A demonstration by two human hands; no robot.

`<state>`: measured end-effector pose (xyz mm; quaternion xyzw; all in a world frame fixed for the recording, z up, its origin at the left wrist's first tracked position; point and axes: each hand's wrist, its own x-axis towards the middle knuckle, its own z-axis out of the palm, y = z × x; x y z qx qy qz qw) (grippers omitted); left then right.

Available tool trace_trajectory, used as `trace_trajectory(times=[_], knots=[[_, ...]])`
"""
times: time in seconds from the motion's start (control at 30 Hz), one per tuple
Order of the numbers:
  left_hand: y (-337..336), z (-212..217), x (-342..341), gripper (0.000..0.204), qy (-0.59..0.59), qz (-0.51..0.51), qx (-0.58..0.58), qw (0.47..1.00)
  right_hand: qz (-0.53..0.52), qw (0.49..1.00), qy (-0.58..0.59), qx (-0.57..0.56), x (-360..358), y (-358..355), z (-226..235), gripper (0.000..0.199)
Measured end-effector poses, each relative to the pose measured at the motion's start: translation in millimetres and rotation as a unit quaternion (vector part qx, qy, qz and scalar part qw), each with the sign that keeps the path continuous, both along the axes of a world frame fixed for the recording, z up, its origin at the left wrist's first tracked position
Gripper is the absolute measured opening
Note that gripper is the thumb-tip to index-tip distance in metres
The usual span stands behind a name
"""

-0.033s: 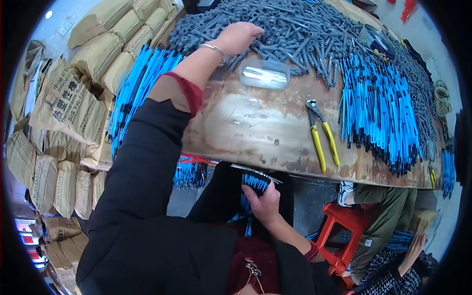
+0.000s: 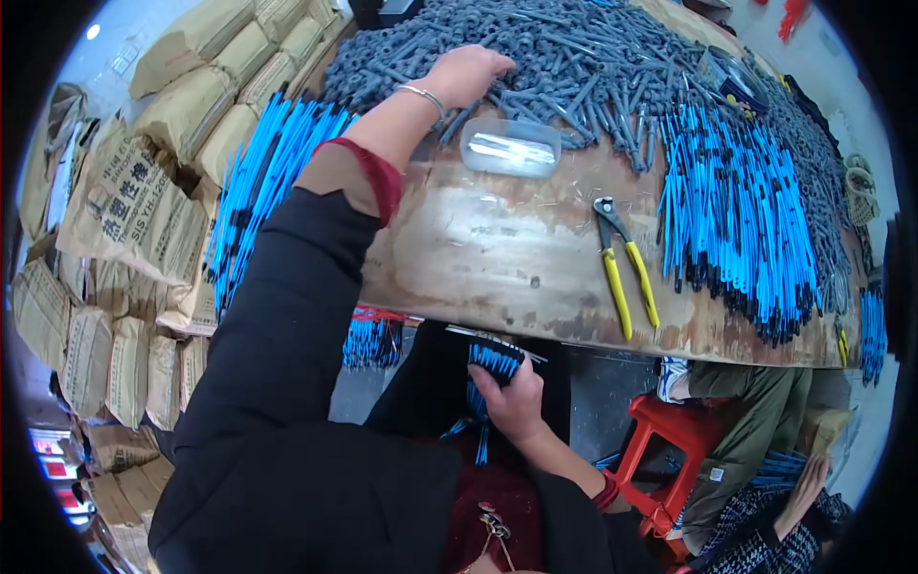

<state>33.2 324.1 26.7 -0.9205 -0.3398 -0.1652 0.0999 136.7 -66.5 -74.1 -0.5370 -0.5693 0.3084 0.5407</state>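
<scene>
Nearest in, below the table edge, the right hand (image 2: 516, 402) is clenched around a bundle of blue plastic rods with black tips (image 2: 492, 362). The bundle sticks up out of the top of the fist and its tips sit just under the rim of the worn round wooden table (image 2: 478, 258), with a few blue ends poking out below the hand too.

Off to the right on the floor there's a red plastic stool (image 2: 669, 459), and another person's hand (image 2: 808, 483) shows in the lower right corner.

On the tabletop, the yellow-handled pliers (image 2: 626, 268) lie near the close edge. Right of them is a big spread of more blue rods (image 2: 736, 210). A bit farther in sits a clear plastic rectangular tray (image 2: 510, 146).

At the far side, the left hand (image 2: 469, 75), silver bangle on the wrist, rests palm down on the heap of dark grey plastic sticks (image 2: 574, 48). Fingers are curled into the heap, but I can't tell if it's actually gripping any.

Brown paper sacks (image 2: 124, 210) are stacked up on the left.
</scene>
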Motion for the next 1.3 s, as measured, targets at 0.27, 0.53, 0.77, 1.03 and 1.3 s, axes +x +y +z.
trace_trajectory(times=[0.27,0.53,0.77,1.03,1.3], knots=[[-3.1,1.4,19.9,0.027,0.089,0.026,0.048,0.995,0.037,0.999,0.017,-0.035,8.6,4.2,1.6,0.027],[-79.3,32.1,-50.0,0.028,-0.157,0.115,-0.013,0.981,0.04,0.999,0.022,-0.025,-6.5,-14.4,6.1,0.027],[-70.1,16.6,-46.9,0.026,-0.229,0.14,-0.057,0.962,0.039,0.999,-0.025,0.018,-16.5,-24.5,16.2,0.029],[-46.2,10.7,61.5,0.035,-0.092,0.144,-0.17,0.971,0.034,0.998,0.02,-0.045,1.2,-1.3,9.9,0.027],[-48.6,13.1,67.8,0.038,-0.079,0.166,-0.154,0.971,0.049,0.997,0.038,-0.04,3.3,5.9,4.8,0.027]])
